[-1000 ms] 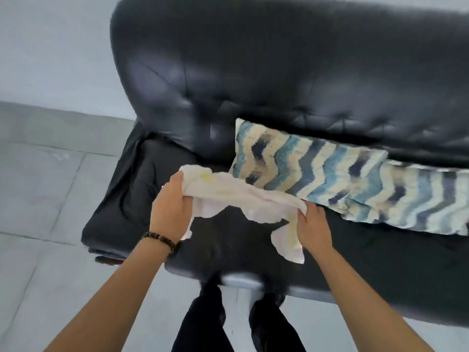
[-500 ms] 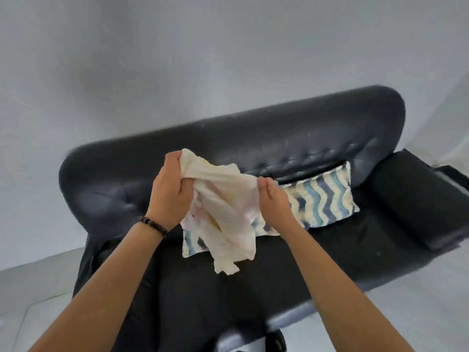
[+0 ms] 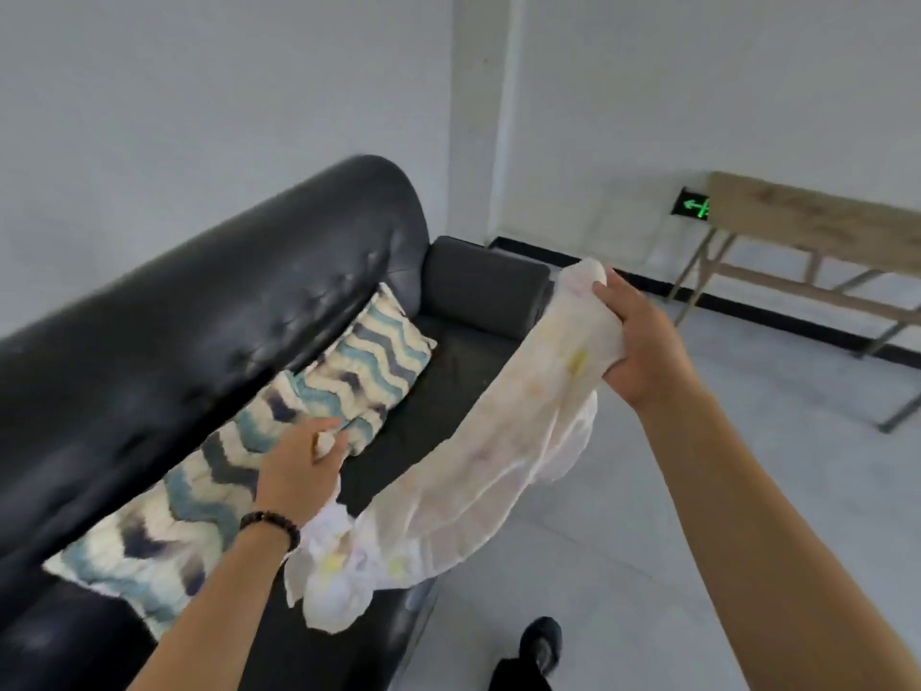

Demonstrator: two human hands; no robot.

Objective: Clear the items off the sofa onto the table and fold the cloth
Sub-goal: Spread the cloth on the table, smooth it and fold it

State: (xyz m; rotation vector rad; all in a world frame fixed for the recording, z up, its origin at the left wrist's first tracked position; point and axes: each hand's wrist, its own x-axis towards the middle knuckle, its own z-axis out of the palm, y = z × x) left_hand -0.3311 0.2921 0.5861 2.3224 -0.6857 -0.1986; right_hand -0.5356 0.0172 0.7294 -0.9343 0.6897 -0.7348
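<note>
Down at the near edge of the view, a dark shoe (image 3: pixel 540 645) stands on the pale tiled floor (image 3: pixel 598 591), just beside the front edge of the black sofa (image 3: pixel 199 316). Above the sofa's front edge, the left hand (image 3: pixel 299 471), with a beaded bracelet (image 3: pixel 271 523) on its wrist, has its fingers curled round one end of a thin white cloth (image 3: pixel 478 471). A bit of the fabric shows between thumb and fingers, and a crumpled loose end hangs below the wrist over the seat's front edge. From there the cloth stretches up and to the right in a long sagging band, off the seat and partly out over the floor. The right hand (image 3: pixel 643 346) grips the other end in a bunch, thumb on top, near the sofa's right end. Faint yellow and pink marks dot the fabric. Behind the left hand, a cushion with blue, cream and dark zigzags (image 3: pixel 164 531) leans against the backrest toward the left part of the seat. A second cushion of the same pattern (image 3: pixel 369 361) overlaps it and reaches toward the right corner of the seat. Beyond that sits the sofa's dark padded armrest (image 3: pixel 481 286). Farther off, well apart from the sofa, a wooden table (image 3: pixel 817 226) on thin folding legs stands along the far wall, with a small green-lit sign (image 3: pixel 691 204) low on the wall at its left end.
</note>
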